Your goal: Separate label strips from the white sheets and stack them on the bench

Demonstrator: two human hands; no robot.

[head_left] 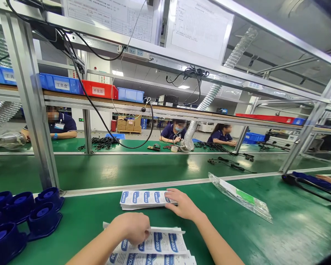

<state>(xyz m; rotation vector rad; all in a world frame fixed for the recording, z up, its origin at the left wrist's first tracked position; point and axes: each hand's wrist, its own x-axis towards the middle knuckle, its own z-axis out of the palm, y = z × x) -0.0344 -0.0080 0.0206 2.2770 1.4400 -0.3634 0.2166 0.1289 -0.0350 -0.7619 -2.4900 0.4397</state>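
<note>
The left hand [134,226] is curled, knuckles up, closed on the far edge of the near stack of leaflets [160,244]. The top sheet lifts slightly at its edges there, so the fingers seem to pinch it, though the fingertips themselves are hidden. The right hand [183,204] is spread and flat, its fingers resting on the right end of the far stack of leaflets [143,198], apparently pressing the stack so it stays squared.

Both stacks lie on the green table [278,228] straight ahead of the person, one just behind the other, so each is within reach of a hand. Blue plastic parts [41,217] sit in a cluster at the near left, apart from the paper. A clear bag [239,197] lies slanted to the right. At the far right edge a co-worker's hand [329,180] rests by a dark tool [311,182]. Other people sit at the far table beyond the metal frame.
</note>
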